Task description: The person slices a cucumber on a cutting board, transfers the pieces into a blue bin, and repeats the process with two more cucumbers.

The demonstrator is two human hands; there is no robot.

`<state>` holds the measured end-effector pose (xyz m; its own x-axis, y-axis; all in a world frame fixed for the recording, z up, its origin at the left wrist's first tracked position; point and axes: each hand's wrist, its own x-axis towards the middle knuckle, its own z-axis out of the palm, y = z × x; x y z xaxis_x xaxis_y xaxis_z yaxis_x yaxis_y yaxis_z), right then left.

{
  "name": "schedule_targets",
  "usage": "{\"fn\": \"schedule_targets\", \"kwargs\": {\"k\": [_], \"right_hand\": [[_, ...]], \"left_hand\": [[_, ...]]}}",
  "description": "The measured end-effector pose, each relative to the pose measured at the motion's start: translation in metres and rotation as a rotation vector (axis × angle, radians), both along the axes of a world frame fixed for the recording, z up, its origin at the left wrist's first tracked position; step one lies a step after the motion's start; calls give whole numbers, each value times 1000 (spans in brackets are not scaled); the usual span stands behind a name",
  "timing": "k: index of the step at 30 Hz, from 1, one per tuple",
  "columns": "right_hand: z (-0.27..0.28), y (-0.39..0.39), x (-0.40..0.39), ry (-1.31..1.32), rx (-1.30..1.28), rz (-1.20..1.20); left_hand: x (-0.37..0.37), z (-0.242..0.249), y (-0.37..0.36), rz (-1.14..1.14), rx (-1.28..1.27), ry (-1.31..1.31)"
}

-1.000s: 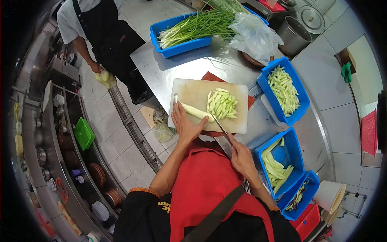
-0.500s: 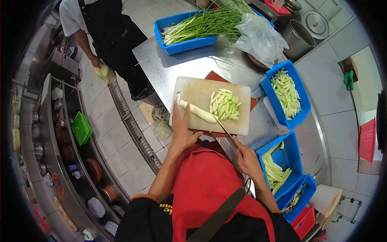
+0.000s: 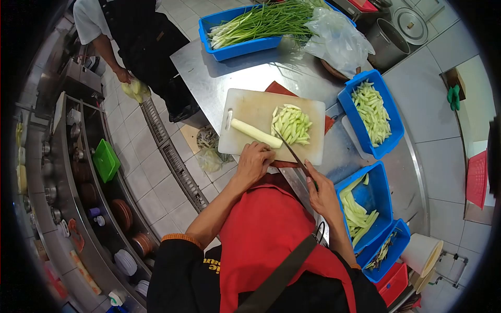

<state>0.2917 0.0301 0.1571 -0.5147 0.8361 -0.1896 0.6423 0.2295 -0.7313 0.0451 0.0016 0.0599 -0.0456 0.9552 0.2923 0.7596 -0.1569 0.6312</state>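
Note:
My right hand [image 3: 319,189] grips a knife [image 3: 293,151] by its dark handle. The blade slants up over the white cutting board [image 3: 237,99], its tip at the pile of cut pale green sticks [image 3: 290,124]. On the board's left half lies a long, peeled, pale green vegetable [image 3: 253,131], its right end near the blade. My left hand [image 3: 254,163] is at the board's near edge, fingers curled together right by the vegetable's near side. I cannot tell what is between those fingers.
Blue tubs hold green onions [image 3: 261,26], cut sticks [image 3: 371,115], long pale pieces [image 3: 357,214] and scraps [image 3: 385,255]. A plastic bag [image 3: 339,41] stands behind the board. At left, another person [image 3: 141,41] holds a pale bundle [image 3: 136,91]. Shelves [image 3: 88,172] carry dishes.
My left hand has left its spread position over the vegetable's left part and moved right and nearer me, fingers now curled. The knife stays by the vegetable's right end, its tip now over the pile.

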Motion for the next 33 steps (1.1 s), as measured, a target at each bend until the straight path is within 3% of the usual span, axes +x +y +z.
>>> {"fn": "schedule_targets", "kwargs": {"k": [6, 11, 17, 19, 20, 22, 24, 26, 28, 29, 31, 33], "right_hand": [[-4, -3, 3, 28, -13, -63], [-21, 2, 1, 96, 51, -22], [-15, 9, -19, 98, -16, 27], [-3, 13, -22, 57, 4, 38], [-2, 15, -20, 58, 14, 46], [-4, 19, -17, 76, 11, 14], [-14, 24, -10, 87, -75, -75], [-21, 28, -7, 95, -84, -86], [-31, 31, -2, 93, -37, -90], [-27, 33, -5, 97, -30, -89], [-10, 31, -6, 51, -87, -89], [-6, 28, -8, 48, -65, -78]], "left_hand": [[-7, -10, -6, 4, 18, -107], [-6, -12, -12, 118, 30, -3], [-14, -7, -17, 40, -87, 160], [-25, 1, -27, 58, 27, -13], [-35, 7, -44, 141, 19, -69], [-45, -11, -91, 517, 89, -252], [-60, -34, -145, 870, -74, -467], [-74, -79, -211, 987, -740, 344], [-62, -157, -285, 1137, -773, 685], [-69, -142, -279, 1141, -765, 684], [-71, -83, -265, 1077, -1519, -5], [-107, -172, -312, 1132, -1141, -422]]}}
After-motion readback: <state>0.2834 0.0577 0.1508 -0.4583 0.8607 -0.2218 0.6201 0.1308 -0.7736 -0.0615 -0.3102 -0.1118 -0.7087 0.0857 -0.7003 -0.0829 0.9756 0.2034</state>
